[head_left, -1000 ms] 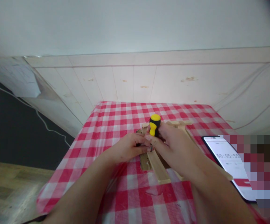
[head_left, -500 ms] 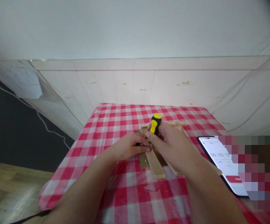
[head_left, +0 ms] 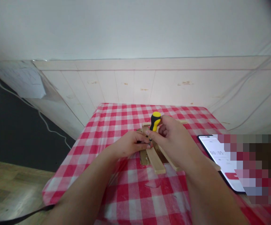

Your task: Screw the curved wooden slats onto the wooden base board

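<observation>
In the head view, my right hand point(head_left: 175, 137) is closed round the lower part of a short, stubby screwdriver point(head_left: 155, 120) with a yellow and black handle, held upright. Its tip is hidden by the fingers. My left hand point(head_left: 133, 144) reaches in from the left, thumb and fingertips pinched round a small dark screw point(head_left: 150, 143) just under the screwdriver. Both hands work over a light wooden strip point(head_left: 157, 162), the left fingertips resting on it. Beside it lies a second wooden strip point(head_left: 169, 158), partly covered by my right hand.
Under the strips lies a brownish flat piece point(head_left: 144, 158). A phone point(head_left: 219, 161) showing a timer lies to the right, partly pixelated. A red and white checked cloth point(head_left: 79, 162) covers the table, which stands against a white panelled wall point(head_left: 123, 89).
The screwdriver handle has turned, its yellow and black sides shifted, and my right fingers have loosened and moved around it. My left hand keeps its pinch. The camera view has shifted slightly.
</observation>
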Demonstrator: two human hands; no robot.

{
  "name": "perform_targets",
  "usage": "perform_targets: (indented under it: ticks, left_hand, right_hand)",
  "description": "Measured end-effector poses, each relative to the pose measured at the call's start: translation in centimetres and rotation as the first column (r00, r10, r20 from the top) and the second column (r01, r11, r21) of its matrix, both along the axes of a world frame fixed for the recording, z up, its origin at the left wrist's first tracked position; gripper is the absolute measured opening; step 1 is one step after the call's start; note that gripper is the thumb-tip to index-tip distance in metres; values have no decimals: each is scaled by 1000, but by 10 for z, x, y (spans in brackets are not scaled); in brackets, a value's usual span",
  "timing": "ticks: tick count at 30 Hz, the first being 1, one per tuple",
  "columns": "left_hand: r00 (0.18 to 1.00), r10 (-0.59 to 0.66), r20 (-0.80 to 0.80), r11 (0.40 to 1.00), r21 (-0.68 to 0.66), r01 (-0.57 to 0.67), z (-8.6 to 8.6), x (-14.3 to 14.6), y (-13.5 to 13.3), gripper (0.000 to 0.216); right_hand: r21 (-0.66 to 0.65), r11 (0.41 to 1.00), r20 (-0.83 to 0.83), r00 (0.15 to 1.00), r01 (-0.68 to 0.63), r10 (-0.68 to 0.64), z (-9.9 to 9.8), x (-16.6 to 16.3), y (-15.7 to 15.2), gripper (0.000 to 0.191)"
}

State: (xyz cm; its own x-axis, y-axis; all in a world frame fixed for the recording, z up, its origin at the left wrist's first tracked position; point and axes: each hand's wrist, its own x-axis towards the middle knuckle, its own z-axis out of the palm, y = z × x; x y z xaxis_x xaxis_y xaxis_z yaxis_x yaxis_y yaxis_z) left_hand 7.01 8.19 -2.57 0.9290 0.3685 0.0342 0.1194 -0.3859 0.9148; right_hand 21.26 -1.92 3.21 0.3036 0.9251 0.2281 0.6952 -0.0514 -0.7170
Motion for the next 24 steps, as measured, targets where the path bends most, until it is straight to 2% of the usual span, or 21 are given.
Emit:
perform_targets:
  ticks: [4, 7, 13, 19, 24]
  left_hand:
    - [1000, -8, -6, 1000, -23, 8, 1, 0, 0, 17]
    - [1000, -12, -7, 999, -44, 12, 3, 1, -1, 18]
    - [1000, 15, -21, 999, -30, -16, 2, 0, -2, 16]
    - [1000, -1, -26, 998, -56, -1, 0, 0, -2, 18]
    - [999, 14, -31, 997, -76, -16, 4, 2, -3, 15]
  right_hand:
    - [53, 996, -86, 993, -73, 77, -2, -1, -1, 16]
    - [44, 996, -121, 990, -72, 77, 0, 1, -4, 16]
    - [6, 998, -100, 993, -70, 70, 6, 6, -6, 19]
    - [8, 1000, 8, 1000, -3, 3, 2, 3, -1, 22]
    - [51, 996, -51, 996, -74, 77, 3, -2, -2, 14]
